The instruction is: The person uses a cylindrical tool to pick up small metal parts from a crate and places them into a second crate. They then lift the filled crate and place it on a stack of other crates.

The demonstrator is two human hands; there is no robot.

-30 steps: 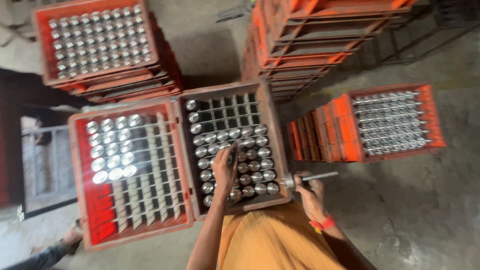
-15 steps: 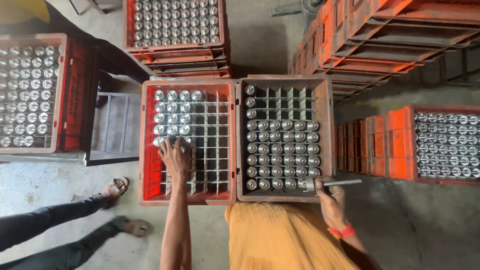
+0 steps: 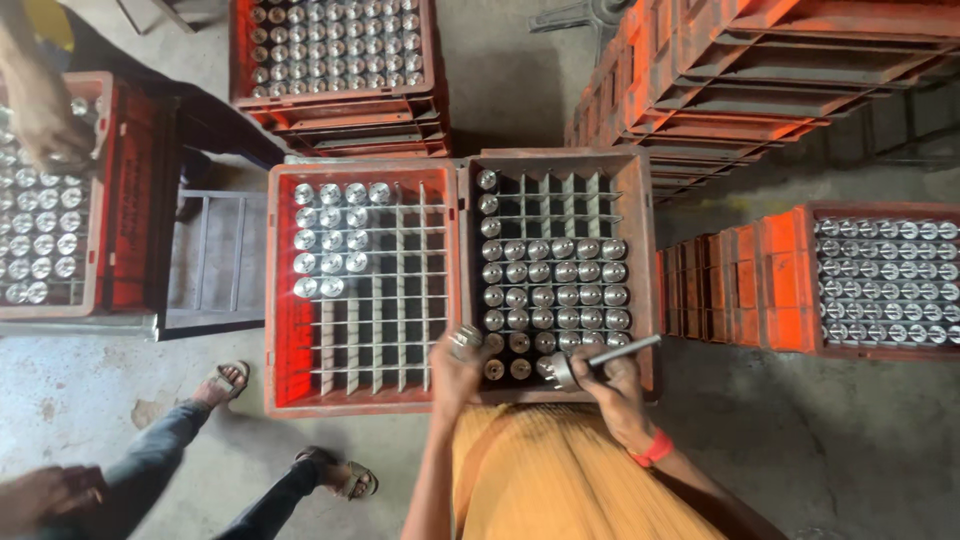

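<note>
My left hand (image 3: 452, 368) grips a shiny metal cylinder (image 3: 466, 340) above the near edge where two divided crates meet. The red crate (image 3: 283, 300) on the left has several cylinders standing in its far-left cells. The brown crate (image 3: 642, 250) on the right is mostly filled with cylinders (image 3: 555, 285). My right hand (image 3: 608, 388) rests at the brown crate's near rim, shut on a thin metal rod (image 3: 622, 352) that points right; a round metal piece (image 3: 562, 372) sits at the rod's near end.
Full crates of cylinders stand at the far middle (image 3: 335, 50), at the right (image 3: 885, 280) and at the left (image 3: 40, 220), where another person's hand (image 3: 45, 125) reaches in. Empty orange crates (image 3: 790, 70) are stacked far right. That person's sandalled feet (image 3: 225, 380) stand left of me.
My left hand went from the brown crate to the red crate and has now come back to the near edge between them, holding a cylinder. My right hand stayed put with the rod.
</note>
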